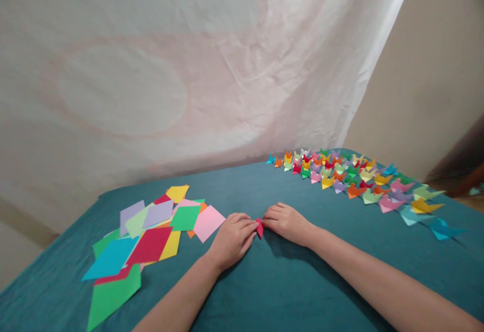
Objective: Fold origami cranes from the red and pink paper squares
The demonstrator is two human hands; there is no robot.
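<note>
Pale cloth [212, 79] hangs beyond your teal-covered tabletop [272, 291], and at front centre, your left hand [235, 235] and right hand [286, 222] pinch a red folded paper [259, 229] between them. Careful! Uneven pulling could tear it or skew a crease; a leftward elbow swing could scatter those loose sheets [151, 245].

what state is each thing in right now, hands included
Red paper: folded, held at both sides
Left hand: closed on its left side
Right hand: closed on its right side
Paper sheets: unfolded, overlapping
Paper birds: folded, grouped in rows
Cloth backdrop: hanging, creased
</note>
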